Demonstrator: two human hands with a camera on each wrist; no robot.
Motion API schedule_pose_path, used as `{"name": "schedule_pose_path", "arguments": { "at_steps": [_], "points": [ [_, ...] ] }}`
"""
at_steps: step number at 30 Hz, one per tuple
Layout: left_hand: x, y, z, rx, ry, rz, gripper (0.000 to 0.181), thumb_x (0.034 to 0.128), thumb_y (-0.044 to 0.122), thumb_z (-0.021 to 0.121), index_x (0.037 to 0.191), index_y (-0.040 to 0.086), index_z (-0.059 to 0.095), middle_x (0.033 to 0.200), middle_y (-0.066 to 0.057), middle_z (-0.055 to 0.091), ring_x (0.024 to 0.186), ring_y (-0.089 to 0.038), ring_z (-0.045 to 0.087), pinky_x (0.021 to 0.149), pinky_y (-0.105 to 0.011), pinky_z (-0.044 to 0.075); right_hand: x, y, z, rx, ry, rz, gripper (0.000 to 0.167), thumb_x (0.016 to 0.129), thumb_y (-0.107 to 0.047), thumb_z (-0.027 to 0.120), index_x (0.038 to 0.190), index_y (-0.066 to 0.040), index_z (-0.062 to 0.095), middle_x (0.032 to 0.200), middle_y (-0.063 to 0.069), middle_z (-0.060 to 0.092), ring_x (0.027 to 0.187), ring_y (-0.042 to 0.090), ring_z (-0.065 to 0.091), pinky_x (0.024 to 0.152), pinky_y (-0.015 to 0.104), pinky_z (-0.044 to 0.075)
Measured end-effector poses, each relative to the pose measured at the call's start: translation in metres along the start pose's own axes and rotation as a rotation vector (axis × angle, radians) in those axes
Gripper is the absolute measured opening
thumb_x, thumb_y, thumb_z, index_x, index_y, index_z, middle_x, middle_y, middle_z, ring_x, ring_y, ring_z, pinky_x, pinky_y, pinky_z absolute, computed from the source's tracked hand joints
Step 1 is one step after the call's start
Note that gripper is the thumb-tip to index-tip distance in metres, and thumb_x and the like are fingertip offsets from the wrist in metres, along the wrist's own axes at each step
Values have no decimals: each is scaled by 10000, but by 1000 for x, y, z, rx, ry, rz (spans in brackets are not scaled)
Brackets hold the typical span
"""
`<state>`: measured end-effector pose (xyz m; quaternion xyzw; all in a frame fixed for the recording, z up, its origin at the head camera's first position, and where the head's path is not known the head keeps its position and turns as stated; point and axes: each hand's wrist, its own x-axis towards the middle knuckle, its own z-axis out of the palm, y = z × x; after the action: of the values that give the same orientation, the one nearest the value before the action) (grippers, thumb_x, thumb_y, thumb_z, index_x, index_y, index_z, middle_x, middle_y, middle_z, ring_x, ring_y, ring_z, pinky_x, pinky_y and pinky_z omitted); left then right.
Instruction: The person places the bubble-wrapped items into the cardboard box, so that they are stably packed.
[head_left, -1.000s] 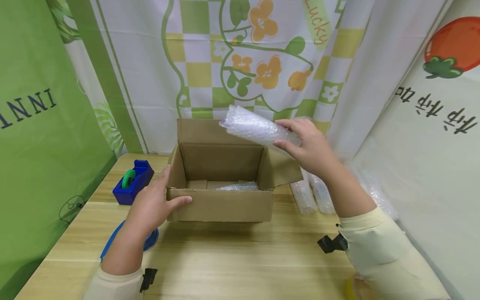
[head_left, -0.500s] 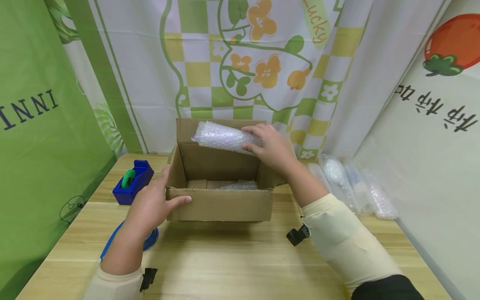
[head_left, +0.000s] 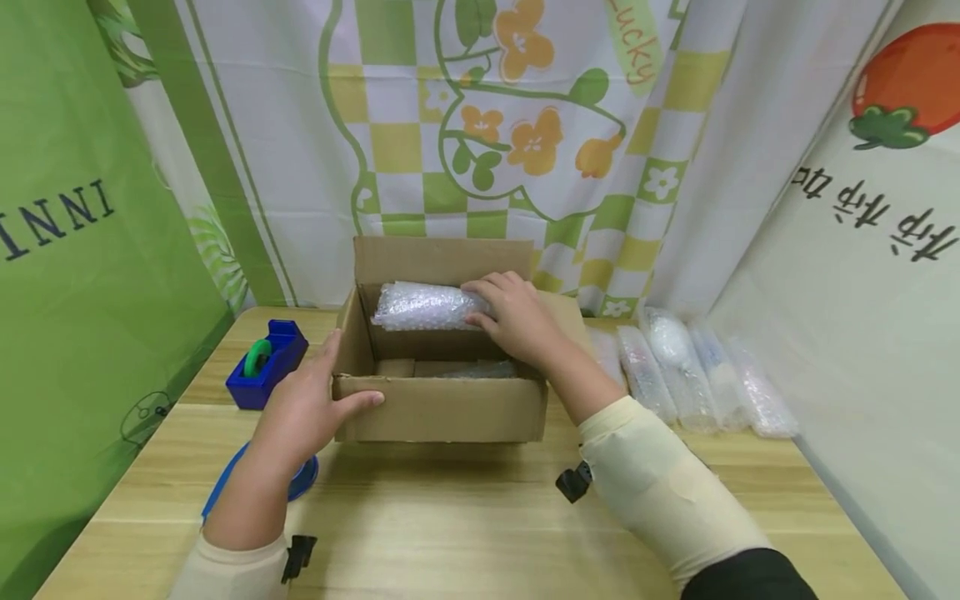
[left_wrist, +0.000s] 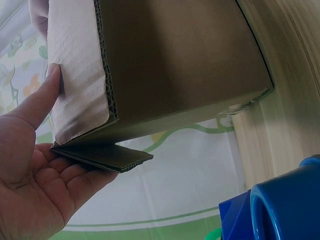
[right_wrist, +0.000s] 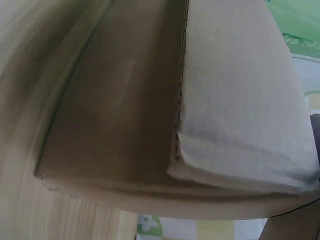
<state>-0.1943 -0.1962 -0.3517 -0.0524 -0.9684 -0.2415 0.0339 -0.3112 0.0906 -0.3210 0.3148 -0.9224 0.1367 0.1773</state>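
An uncovered cardboard box (head_left: pixel 442 410) stands on the table with its flaps folded out. My left hand (head_left: pixel 300 408) grips its near left corner. In the left wrist view the thumb (left_wrist: pixel 42 97) lies on one flap and the fingers (left_wrist: pixel 65 182) are curled under another. My right hand (head_left: pixel 513 321) holds a bubble-wrapped roll (head_left: pixel 427 307) by its right end, lying sideways in the box mouth near the back wall. What is inside the wrap cannot be made out. Another bubble-wrapped item (head_left: pixel 480 369) lies on the box floor, mostly hidden by the front wall.
Several bubble-wrapped packages (head_left: pixel 678 367) lie side by side at the right of the table. A blue tape dispenser (head_left: pixel 270 367) with green tape stands left of the box. A blue round object (head_left: pixel 303 479) sits partly behind my left forearm. Curtains hang behind.
My right hand has carried the bubble-wrapped roll left and down from above the box's right flap into the box mouth. My left hand has stayed on the corner.
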Motion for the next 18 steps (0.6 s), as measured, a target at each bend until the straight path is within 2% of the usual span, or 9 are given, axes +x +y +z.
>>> {"name": "schedule_pose_path", "arguments": {
  "at_steps": [8,18],
  "points": [
    [0,0,-1,-8,1,4,1118,834,695,600,1591,101,29,1538,-290,319,1312,-517,413,1001,-630,422,0,0,2,-19,-19,-10,454,916,-393,679,1310,-174,623,1242,11,637,1155,234,539,929,431,455],
    [0,0,0,-8,-16,-2,1137,821,726,579,1591,104,20,1562,-276,280,1329,-516,391,1018,-632,407,-3,0,4,-31,-37,-18,466,924,-417,663,1315,-167,616,1250,11,635,1161,227,540,966,420,457]
  ]
}}
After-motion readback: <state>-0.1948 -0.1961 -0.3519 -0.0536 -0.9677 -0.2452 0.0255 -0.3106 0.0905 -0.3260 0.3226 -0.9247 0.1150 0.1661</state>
